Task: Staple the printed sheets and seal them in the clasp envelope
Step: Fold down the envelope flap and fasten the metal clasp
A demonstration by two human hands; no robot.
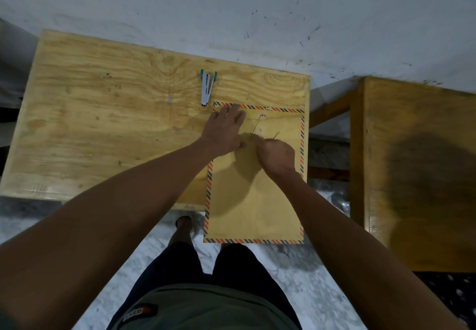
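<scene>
— On the tabletop (103,113), why is the left hand (226,128) lying spread and flat on the clasp envelope (255,200)?
— It is pinning the flap while the right hand (277,155), closed in a pinch, is winding the string (257,124) around the clasp.
— And the stapler (206,88)?
— It is lying just beyond the envelope; the sheets are presumably inside.

A tan envelope (253,190) edged in red-and-dark-blue diagonal stripes lies on a pale, grain-swirled plywood worktop (108,113); a silver stapler (206,88) carries teal tips, above a white-and-grey marbled floor (296,273) and a scuffed whitish wall (231,7).
</scene>
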